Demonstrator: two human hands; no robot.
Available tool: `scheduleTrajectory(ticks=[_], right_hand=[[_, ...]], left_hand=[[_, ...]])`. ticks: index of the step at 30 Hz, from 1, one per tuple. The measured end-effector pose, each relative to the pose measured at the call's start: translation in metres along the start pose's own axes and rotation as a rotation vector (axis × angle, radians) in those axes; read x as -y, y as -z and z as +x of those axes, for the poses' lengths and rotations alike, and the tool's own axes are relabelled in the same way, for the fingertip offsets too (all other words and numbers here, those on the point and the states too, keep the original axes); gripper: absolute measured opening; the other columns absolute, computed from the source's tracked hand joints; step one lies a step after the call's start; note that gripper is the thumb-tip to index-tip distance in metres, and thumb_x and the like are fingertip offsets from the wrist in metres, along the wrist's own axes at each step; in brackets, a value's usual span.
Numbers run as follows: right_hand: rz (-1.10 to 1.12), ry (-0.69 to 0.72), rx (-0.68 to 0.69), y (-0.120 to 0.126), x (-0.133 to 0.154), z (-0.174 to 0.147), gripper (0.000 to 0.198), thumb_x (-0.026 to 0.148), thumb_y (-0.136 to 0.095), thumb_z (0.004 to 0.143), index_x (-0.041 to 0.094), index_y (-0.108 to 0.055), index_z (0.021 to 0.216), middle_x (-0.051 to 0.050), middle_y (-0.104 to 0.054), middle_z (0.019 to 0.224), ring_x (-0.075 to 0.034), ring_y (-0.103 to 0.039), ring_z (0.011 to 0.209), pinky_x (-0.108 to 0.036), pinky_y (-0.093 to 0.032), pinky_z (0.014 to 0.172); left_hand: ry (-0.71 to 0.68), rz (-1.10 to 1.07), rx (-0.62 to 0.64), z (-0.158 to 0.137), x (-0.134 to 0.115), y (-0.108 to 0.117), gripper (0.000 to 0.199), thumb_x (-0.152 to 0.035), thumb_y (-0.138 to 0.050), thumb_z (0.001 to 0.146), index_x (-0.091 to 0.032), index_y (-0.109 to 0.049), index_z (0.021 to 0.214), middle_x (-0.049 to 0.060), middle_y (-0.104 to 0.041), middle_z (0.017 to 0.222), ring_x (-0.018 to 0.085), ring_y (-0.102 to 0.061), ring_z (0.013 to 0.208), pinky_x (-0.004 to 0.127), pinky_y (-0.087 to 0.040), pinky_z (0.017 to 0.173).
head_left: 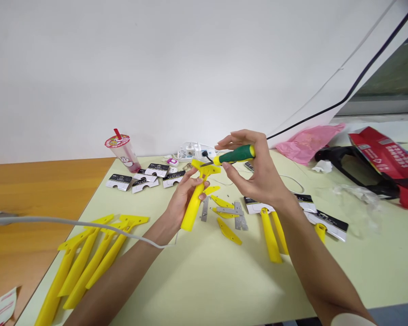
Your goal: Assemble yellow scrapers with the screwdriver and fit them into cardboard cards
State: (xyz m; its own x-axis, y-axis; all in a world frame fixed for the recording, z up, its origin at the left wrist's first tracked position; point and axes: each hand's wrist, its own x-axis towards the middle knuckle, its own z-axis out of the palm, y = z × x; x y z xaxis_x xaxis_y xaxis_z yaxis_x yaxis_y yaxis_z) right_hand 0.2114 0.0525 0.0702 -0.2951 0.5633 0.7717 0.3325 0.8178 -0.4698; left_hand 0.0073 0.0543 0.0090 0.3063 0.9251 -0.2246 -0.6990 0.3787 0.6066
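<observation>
My left hand [180,199] is wrapped round the handle of a yellow scraper [192,210], its T-shaped head tilted up and away. In my right hand [258,174] is a screwdriver [238,154] with a green and yellow handle, held between thumb and fingers, the other fingers raised. The shaft points left, its tip at the scraper's head; whether it sits in a screw is too small to tell. Beyond and below lie loose yellow cover plates [229,231], grey metal blades [240,216] and tiny screws.
Several yellow scrapers [105,258] lie at the left, more yellow handles [270,235] at the right. Black-and-white cards [119,181], a drink cup [125,154] and a power strip [197,151] stand behind. A pale cable [88,223] crosses the left forearm. A pink bag [308,142] lies back right.
</observation>
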Motion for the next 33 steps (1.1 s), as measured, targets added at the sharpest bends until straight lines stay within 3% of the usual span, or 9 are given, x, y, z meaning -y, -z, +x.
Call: scheduleTrajectory(ticks=[5, 11, 18, 23, 28, 33], right_hand=[[-0.014, 0.028, 0.004, -0.006, 0.001, 0.000, 0.052, 0.025, -0.069, 0.105, 0.032, -0.045, 0.150, -0.009, -0.070, 0.134, -0.026, -0.075, 0.122, -0.050, -0.064, 0.107], [-0.142, 0.063, -0.130, -0.013, 0.000, 0.001, 0.041, 0.028, -0.072, 0.106, 0.033, -0.053, 0.142, -0.004, -0.073, 0.113, -0.023, -0.077, 0.103, -0.045, -0.066, 0.095], [-0.065, 0.047, -0.069, -0.015, 0.001, -0.001, 0.059, 0.024, -0.073, 0.100, 0.032, -0.046, 0.152, -0.012, -0.061, 0.142, -0.030, -0.069, 0.131, -0.054, -0.061, 0.113], [-0.004, 0.015, -0.037, -0.014, 0.000, -0.003, 0.061, 0.021, -0.069, 0.102, 0.033, -0.042, 0.156, -0.012, -0.060, 0.149, -0.030, -0.069, 0.135, -0.054, -0.060, 0.115], [-0.047, 0.051, -0.075, -0.015, -0.001, -0.002, 0.054, 0.020, -0.068, 0.105, 0.034, -0.044, 0.153, -0.007, -0.071, 0.130, -0.024, -0.076, 0.116, -0.046, -0.065, 0.103], [-0.097, 0.017, -0.172, -0.020, -0.003, -0.002, 0.047, 0.031, -0.075, 0.105, 0.035, -0.049, 0.144, -0.004, -0.075, 0.114, -0.022, -0.077, 0.098, -0.043, -0.066, 0.094]], left_hand=[[-0.007, 0.011, -0.027, 0.000, -0.001, -0.001, 0.056, -0.007, -0.085, 0.073, -0.025, -0.060, 0.120, 0.003, -0.069, 0.110, 0.010, -0.070, 0.079, 0.014, -0.046, 0.047], [0.013, 0.022, -0.029, 0.000, -0.003, -0.001, 0.059, -0.010, -0.089, 0.071, -0.026, -0.059, 0.119, 0.001, -0.069, 0.104, 0.011, -0.071, 0.076, 0.015, -0.046, 0.047], [-0.013, 0.002, -0.034, 0.001, -0.002, 0.002, 0.058, -0.008, -0.087, 0.072, -0.025, -0.060, 0.120, 0.003, -0.071, 0.112, 0.010, -0.072, 0.079, 0.014, -0.047, 0.047], [-0.017, 0.004, -0.032, 0.002, -0.002, 0.002, 0.057, -0.008, -0.087, 0.072, -0.025, -0.060, 0.119, 0.002, -0.071, 0.111, 0.010, -0.071, 0.080, 0.014, -0.047, 0.048], [-0.027, 0.004, -0.026, 0.002, -0.003, 0.003, 0.060, -0.009, -0.089, 0.071, -0.025, -0.060, 0.121, 0.003, -0.071, 0.110, 0.011, -0.072, 0.080, 0.014, -0.046, 0.047], [-0.025, 0.015, -0.005, 0.002, -0.003, 0.003, 0.059, -0.009, -0.088, 0.071, -0.026, -0.060, 0.120, 0.001, -0.070, 0.105, 0.010, -0.071, 0.078, 0.014, -0.045, 0.047]])
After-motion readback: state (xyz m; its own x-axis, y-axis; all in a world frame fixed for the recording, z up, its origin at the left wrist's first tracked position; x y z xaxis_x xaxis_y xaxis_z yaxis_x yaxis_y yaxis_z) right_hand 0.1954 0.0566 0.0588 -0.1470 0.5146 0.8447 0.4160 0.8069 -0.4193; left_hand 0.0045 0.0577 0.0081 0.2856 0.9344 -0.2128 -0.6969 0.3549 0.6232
